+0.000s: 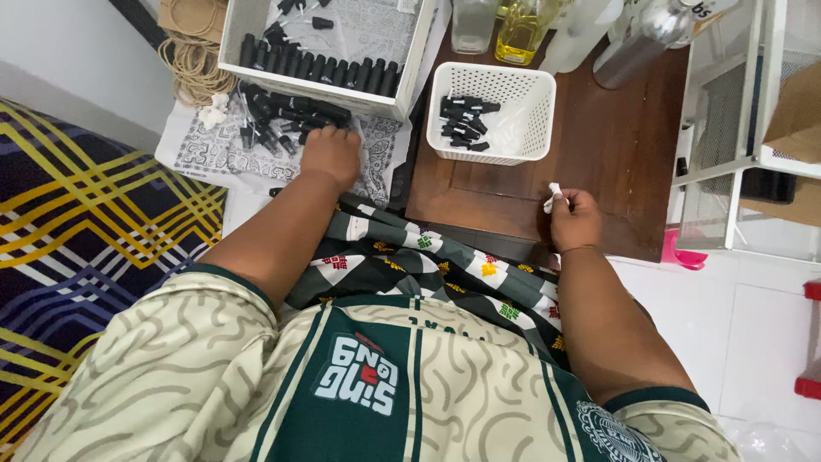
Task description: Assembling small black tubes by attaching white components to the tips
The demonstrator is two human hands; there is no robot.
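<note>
— What was nearest you in the frame?

— My own patterned shirt (376, 385) filled the bottom, and just above it lay a dark green cloth (428, 257) with small coloured prints across my lap.

— And your hands?

— My right hand (575, 218) sat right of centre over the brown wooden board (616, 154), fingers curled shut around a small white scrap (552, 196) that poked out at the top. My left hand (331, 156) was left of centre, knuckles up, resting on a loose pile of small black caps (282, 124) spread over a patterned white sheet (205, 154). Whether it gripped one, I couldn't tell; the fingers were hidden.

— What lay beyond them?

— Above my right hand stood a white perforated basket (496, 85) with a few more black pieces inside. At the upper left, a white box (248, 34) held a neat row of black caps. Along the top edge stood clear bottles (522, 26), one with yellow liquid. A striped rug (85, 214) covered the far left.
</note>
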